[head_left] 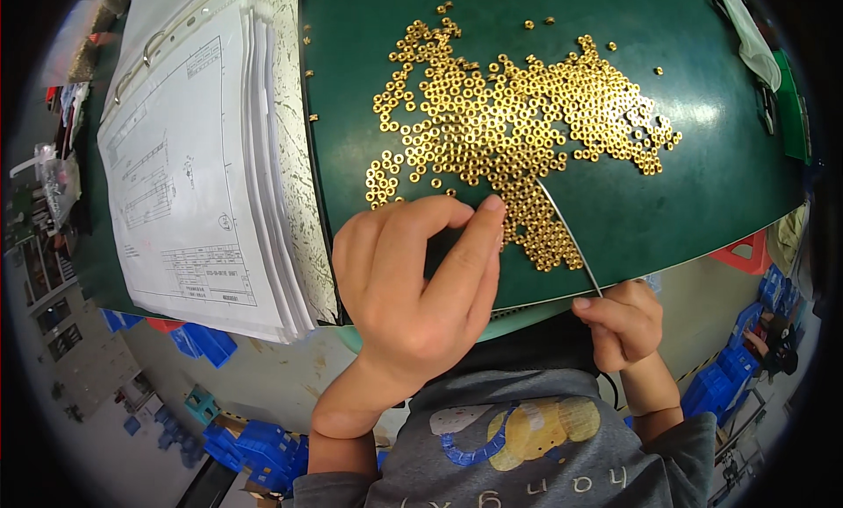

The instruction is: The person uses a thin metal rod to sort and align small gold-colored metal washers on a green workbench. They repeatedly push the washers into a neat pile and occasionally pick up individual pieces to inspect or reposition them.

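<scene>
Brass nuts point(492, 126), loose, lie across desk | right hand point(625, 324): fingers clamped on thin metal strip point(575, 241) | left hand point(413, 284): beside nuts, cannot tell if fingers clamp anything | risk: hard strip sweep may spill nuts over near edge | green desk point(694, 214), binder point(180, 187) at left | blue bins point(263, 446), pale floor point(294, 372)

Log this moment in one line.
left hand: at gold-coloured rings | right hand: holds thin metal strip, far end at rings | rings: loose on green surface | drawing sheets: left of rings
</scene>
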A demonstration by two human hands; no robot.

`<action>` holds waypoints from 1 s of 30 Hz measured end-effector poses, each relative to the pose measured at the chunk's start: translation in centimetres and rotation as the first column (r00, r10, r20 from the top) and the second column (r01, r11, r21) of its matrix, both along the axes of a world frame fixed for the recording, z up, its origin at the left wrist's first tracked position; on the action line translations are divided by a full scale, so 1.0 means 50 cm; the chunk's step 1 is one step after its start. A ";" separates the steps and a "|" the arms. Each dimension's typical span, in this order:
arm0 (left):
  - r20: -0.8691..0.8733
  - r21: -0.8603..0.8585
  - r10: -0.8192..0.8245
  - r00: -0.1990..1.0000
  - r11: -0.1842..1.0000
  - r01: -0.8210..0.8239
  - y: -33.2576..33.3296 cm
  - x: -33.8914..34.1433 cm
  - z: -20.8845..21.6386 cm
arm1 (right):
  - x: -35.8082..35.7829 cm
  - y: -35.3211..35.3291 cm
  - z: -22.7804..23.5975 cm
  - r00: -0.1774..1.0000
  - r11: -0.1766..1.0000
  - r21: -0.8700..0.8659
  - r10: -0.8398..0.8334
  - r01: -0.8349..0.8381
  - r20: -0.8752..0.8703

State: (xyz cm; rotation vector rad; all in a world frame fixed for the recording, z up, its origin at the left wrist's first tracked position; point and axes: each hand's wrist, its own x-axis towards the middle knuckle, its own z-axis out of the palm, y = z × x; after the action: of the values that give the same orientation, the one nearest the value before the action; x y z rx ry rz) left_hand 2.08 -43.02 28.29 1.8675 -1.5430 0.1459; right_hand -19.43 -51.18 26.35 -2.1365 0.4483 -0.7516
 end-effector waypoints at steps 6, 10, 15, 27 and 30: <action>-0.011 0.030 -0.001 1.000 1.000 0.002 0.001 0.001 0.009 | 0.001 -0.002 0.003 1.000 1.000 -0.023 -0.002 0.001 -0.025; -0.006 0.032 0.000 1.000 0.999 0.000 0.001 0.001 0.009 | 0.001 -0.003 0.001 1.000 1.000 -0.023 0.003 -0.004 -0.018; -0.005 0.025 0.002 1.000 1.000 -0.002 -0.001 0.000 0.007 | 0.003 -0.003 -0.001 1.000 0.999 -0.036 -0.003 0.003 -0.013; -0.012 -0.039 0.049 0.999 0.998 -0.049 0.000 0.005 -0.009 | 0.005 0.002 0.009 0.997 0.994 -0.105 -0.039 0.032 -0.067; -0.039 -0.044 0.088 0.995 0.995 -0.090 0.005 -0.001 -0.015 | 0.001 0.006 0.011 0.993 0.990 -0.138 -0.056 0.041 -0.104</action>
State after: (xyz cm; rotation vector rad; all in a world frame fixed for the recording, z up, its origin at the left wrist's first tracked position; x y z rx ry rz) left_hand 2.03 -42.78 27.52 1.8935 -1.4203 0.1843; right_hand -19.37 -50.86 26.90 -2.3090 0.5210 -0.7141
